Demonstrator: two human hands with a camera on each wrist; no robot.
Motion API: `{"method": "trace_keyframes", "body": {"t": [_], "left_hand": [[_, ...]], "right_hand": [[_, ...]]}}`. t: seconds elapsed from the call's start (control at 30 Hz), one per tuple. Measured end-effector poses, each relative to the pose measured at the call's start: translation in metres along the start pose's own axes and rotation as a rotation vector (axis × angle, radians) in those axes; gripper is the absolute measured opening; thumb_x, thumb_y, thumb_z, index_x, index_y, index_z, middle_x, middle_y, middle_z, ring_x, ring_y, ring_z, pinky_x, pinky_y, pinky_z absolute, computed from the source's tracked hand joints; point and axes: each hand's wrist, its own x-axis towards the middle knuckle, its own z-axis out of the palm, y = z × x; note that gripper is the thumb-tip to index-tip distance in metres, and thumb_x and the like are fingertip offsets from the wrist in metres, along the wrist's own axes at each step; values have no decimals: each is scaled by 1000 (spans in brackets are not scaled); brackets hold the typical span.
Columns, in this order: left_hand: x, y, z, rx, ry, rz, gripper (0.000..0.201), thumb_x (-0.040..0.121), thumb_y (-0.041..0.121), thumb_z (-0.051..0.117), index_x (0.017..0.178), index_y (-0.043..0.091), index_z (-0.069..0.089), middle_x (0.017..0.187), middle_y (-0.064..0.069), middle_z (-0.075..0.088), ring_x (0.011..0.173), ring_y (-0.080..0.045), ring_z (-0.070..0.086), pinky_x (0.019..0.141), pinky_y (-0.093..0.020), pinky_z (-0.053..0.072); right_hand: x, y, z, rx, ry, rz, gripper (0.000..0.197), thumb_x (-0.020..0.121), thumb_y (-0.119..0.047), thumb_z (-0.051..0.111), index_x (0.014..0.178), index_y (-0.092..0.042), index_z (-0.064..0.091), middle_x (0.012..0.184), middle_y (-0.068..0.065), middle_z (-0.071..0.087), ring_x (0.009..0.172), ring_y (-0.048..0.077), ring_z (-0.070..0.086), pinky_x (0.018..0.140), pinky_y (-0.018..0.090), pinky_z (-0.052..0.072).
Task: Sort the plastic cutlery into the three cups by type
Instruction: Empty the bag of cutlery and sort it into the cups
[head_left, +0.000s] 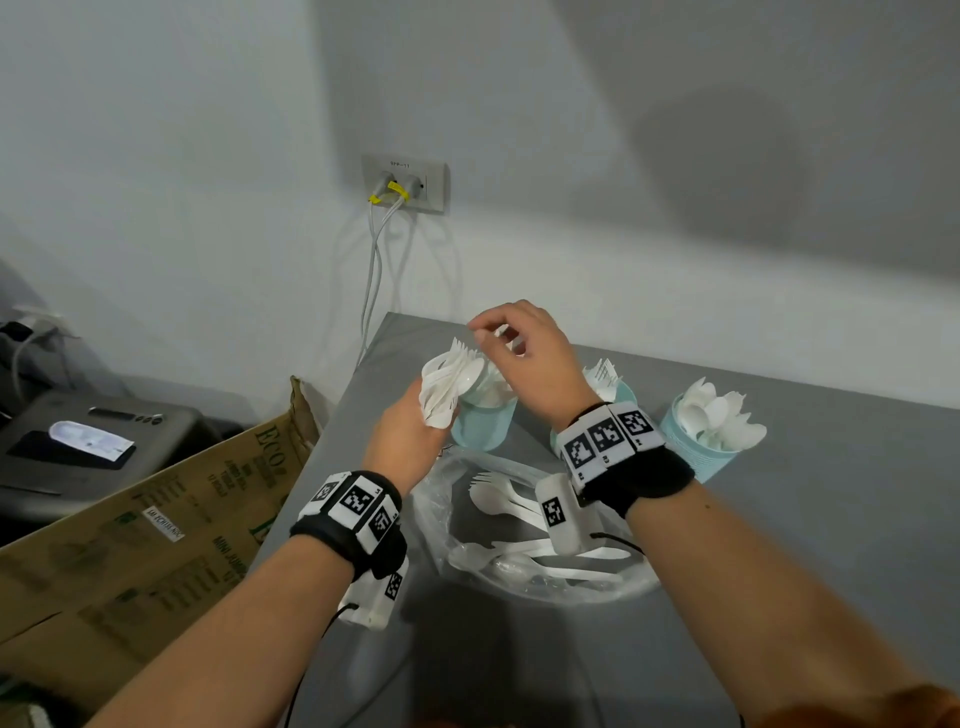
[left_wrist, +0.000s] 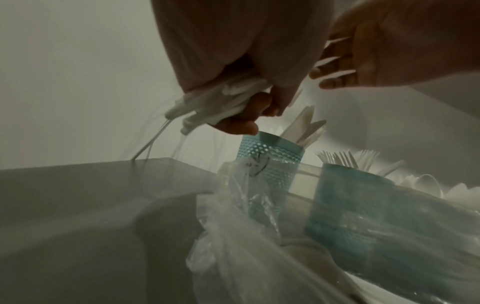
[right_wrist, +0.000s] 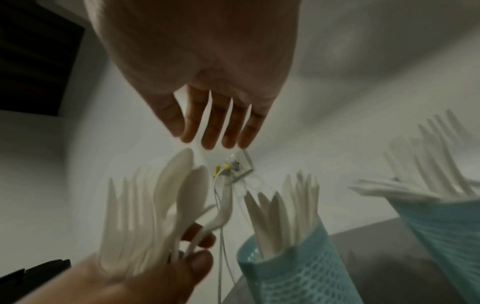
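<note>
My left hand (head_left: 415, 431) grips a bunch of white forks and spoons (head_left: 449, 387), heads up, beside the left teal cup (head_left: 480, 428), which holds knives. My right hand (head_left: 501, 338) hovers just above the bunch and that cup, its fingers relaxed and holding nothing. The wrist view shows the right hand (right_wrist: 215, 131) with straight fingers over the spoon tips of the bunch (right_wrist: 166, 197), next to the knife cup (right_wrist: 285, 267). My right wrist partly hides the middle cup (head_left: 605, 387) of forks. The right cup (head_left: 711, 434) holds spoons. Several loose pieces lie in a clear plastic bag (head_left: 452, 519).
The grey table (head_left: 779, 571) ends at its left edge, where a cardboard box (head_left: 156, 519) leans. A wall outlet (head_left: 405, 182) with hanging cables sits behind the table corner. A dark grey machine (head_left: 78, 441) stands at the far left.
</note>
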Motion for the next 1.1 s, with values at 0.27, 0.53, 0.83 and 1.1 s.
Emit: {"method": "trace_keyframes", "body": {"t": [0.27,0.53,0.83,1.1], "left_hand": [[-1,0,0,71,-72,-73,26,83,31,61,109,28,58,86,7,66,79,-12,63,67,-21,44],[-8,7,2,-252,-105,-163,19,80,16,73,95,16,61,62,5,61,44,-9,53,46,-18,43],[-10,5,1,-466,-136,-202,17,87,26,68,96,13,61,56,7,55,41,-6,46,54,-32,48],[-12,22,-8,-569,-148,-227,15,92,30,60,97,16,60,65,-6,50,39,-4,45,48,-24,50]], "right_hand": [[4,-9,-11,-282,-305,-37,20,82,-21,65,97,-30,73,105,-3,57,102,12,42,94,30,39],[5,-16,-16,-134,-289,17,11,91,-19,59,98,-13,65,100,2,64,90,14,54,78,22,38],[18,-52,-58,418,270,-42,12,99,-19,40,95,-28,46,86,1,59,66,19,62,66,31,51],[1,14,-11,-153,137,148,16,98,-27,44,101,-25,59,93,-1,67,84,20,60,81,42,52]]}}
